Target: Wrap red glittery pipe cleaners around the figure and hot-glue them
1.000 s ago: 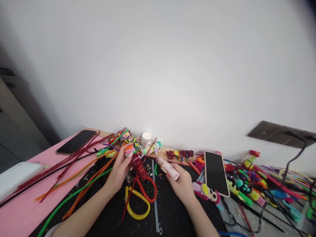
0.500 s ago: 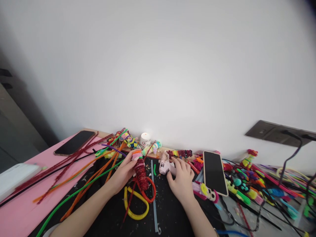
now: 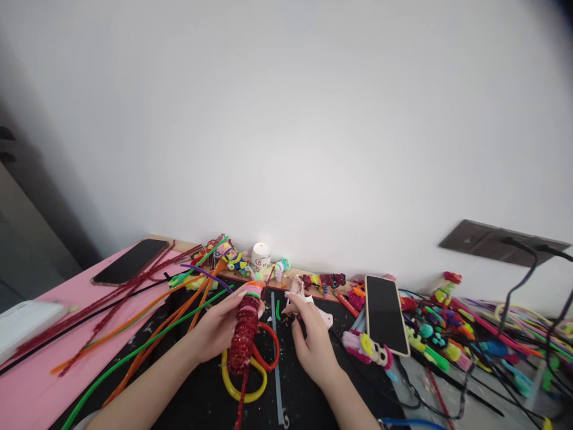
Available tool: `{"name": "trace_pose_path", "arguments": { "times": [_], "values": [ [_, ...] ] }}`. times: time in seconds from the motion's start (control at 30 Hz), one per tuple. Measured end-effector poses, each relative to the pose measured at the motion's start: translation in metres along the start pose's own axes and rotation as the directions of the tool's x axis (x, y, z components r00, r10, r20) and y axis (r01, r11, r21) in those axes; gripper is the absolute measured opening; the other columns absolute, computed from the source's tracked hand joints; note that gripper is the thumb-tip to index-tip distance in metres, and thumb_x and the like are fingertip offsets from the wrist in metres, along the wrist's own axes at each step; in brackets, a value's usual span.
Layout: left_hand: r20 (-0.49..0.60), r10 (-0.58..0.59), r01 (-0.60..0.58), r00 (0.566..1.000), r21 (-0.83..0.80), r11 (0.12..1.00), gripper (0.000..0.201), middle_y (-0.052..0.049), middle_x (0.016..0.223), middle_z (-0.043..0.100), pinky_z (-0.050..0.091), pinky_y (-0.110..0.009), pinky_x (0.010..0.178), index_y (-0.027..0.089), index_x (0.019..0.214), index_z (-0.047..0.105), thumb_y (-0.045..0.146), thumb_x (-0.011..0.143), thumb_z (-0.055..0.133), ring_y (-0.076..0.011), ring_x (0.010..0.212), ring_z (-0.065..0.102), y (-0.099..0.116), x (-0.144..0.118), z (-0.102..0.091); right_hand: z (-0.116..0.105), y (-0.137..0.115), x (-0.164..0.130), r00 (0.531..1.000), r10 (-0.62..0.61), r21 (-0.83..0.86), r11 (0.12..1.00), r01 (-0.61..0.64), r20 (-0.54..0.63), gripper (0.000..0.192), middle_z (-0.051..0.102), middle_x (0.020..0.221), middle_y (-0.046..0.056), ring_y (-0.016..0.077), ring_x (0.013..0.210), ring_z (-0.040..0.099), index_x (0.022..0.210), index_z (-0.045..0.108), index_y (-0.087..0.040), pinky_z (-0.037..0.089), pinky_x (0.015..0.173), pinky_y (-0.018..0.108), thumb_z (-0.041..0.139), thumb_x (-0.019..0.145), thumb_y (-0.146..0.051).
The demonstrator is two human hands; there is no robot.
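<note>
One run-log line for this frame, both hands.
left hand: holds red tinsel coil upright | right hand: open, fingers by pink glue gun on black mat | scissors under coil

Bare forearms, no sleeves

Only 1 mark visible: a small red logo on the white jar at the far edge, against the wall, too small and blurred to read. Nothing legible on the 2 dark phone screens, far left and right of centre.
</note>
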State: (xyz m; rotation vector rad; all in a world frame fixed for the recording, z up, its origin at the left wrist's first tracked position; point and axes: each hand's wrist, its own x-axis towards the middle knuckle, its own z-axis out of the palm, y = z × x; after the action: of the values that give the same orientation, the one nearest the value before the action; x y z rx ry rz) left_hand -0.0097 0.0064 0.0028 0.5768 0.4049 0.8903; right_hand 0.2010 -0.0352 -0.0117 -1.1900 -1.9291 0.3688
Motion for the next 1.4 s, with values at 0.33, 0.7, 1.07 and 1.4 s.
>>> {"name": "trace_pose_path", "arguments": {
  "times": [0.33, 0.7, 1.07, 1.4],
  "values": [
    [0.368, -0.170, 0.180, 0.914, 0.009, 0.984, 0.031, -0.007, 0.074, 0.062, 0.043, -0.026, 0.060, 0.016, 0.113, 0.055, 0.029, 0.088, 0.042, -0.0136, 0.056, 0.055, -0.006, -0.002, -0.003, 0.016, -0.017, -0.002, 0.984, -0.002, 0.050, 0.999, -0.007, 0.178, 0.061, 0.059, 0.104, 0.009, 0.0219, 0.096, 0.053, 0.135, 0.041, -0.022, 0.046, 0.085, 0.036, 0.042, 0.078, 0.000],
    [-0.098, -0.028, 0.031, 0.995, 0.027, 0.999, 0.021, -0.004, 0.082, 0.061, 0.047, -0.030, 0.068, 0.020, 0.103, 0.056, 0.028, 0.084, 0.056, -0.0139, 0.068, 0.056, 0.003, 0.004, -0.007, 0.006, -0.004, -0.001, 0.877, 0.363, 0.346, 0.904, -0.250, -0.315, 0.023, 0.054, 0.062, -0.001, 0.0148, 0.059, 0.049, 0.067, 0.056, -0.020, 0.038, 0.057, 0.025, 0.051, 0.087, -0.030],
    [-0.188, 0.151, -0.123, 0.970, 0.153, 0.981, 0.018, 0.004, 0.067, 0.052, 0.035, -0.017, 0.051, 0.019, 0.088, 0.062, 0.031, 0.077, 0.066, -0.0059, 0.052, 0.038, -0.004, 0.014, -0.007, -0.003, 0.007, 0.011, 0.811, 0.576, 0.984, 0.060, -0.168, 0.103, 0.028, 0.065, 0.083, 0.007, 0.0139, 0.064, 0.055, 0.097, 0.069, -0.017, 0.042, 0.048, 0.022, 0.062, 0.078, -0.036],
    [-0.227, 0.210, -0.139, 0.951, 0.292, 0.946, 0.026, 0.004, 0.068, 0.060, 0.037, -0.021, 0.059, 0.019, 0.097, 0.065, 0.032, 0.075, 0.069, -0.0090, 0.058, 0.047, -0.003, 0.010, 0.000, -0.002, 0.004, 0.005, 0.884, 0.405, 0.945, 0.118, -0.305, 0.235, 0.017, 0.055, 0.049, -0.001, 0.0085, 0.041, 0.039, 0.080, 0.069, -0.017, 0.032, 0.042, 0.020, 0.065, 0.078, -0.034]
  ]
}}
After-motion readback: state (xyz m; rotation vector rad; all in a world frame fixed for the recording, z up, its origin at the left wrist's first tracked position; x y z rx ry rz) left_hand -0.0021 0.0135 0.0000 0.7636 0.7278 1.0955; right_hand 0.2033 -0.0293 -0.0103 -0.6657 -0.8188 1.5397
